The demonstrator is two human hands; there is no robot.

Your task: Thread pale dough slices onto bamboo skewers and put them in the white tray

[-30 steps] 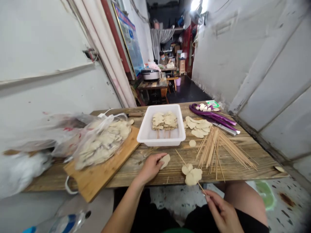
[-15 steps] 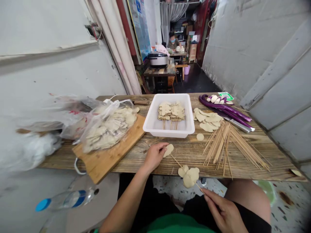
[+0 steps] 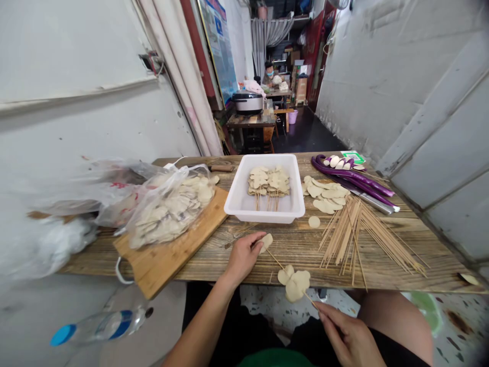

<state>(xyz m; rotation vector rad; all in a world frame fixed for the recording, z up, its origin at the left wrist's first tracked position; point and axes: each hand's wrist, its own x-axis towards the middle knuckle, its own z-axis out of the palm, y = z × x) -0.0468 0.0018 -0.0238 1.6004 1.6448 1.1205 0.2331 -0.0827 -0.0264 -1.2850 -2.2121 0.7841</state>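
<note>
My right hand (image 3: 347, 331) pinches the lower end of a thin bamboo skewer (image 3: 275, 259), which slants up to the left over the table's front edge. Threaded on its middle are several thin, pale, round slices (image 3: 298, 285). At the far tip, my left hand (image 3: 243, 255) grips another pale slice (image 3: 266, 242) between thumb and fingers, and the skewer's point meets it there. Beyond the hands stands a white plastic tub (image 3: 264, 216) with finished-looking skewers of slices (image 3: 269, 180) in it. One loose round slice (image 3: 314, 221) lies right of the tub.
Bare skewers (image 3: 353, 237) fan out at right, near loose slices (image 3: 326, 193), purple eggplants (image 3: 355, 181) and a knife (image 3: 372, 200). At left, a plastic bag of slices (image 3: 171, 209) rests on a cutting board (image 3: 171, 265). A bottle (image 3: 103, 326) is lower left; a person (image 3: 269, 74) sits far back.
The view has tilted up slightly, so the table sits lower in the picture. Both hands keep their grips, and the skewer with its slices is held almost the same way.
</note>
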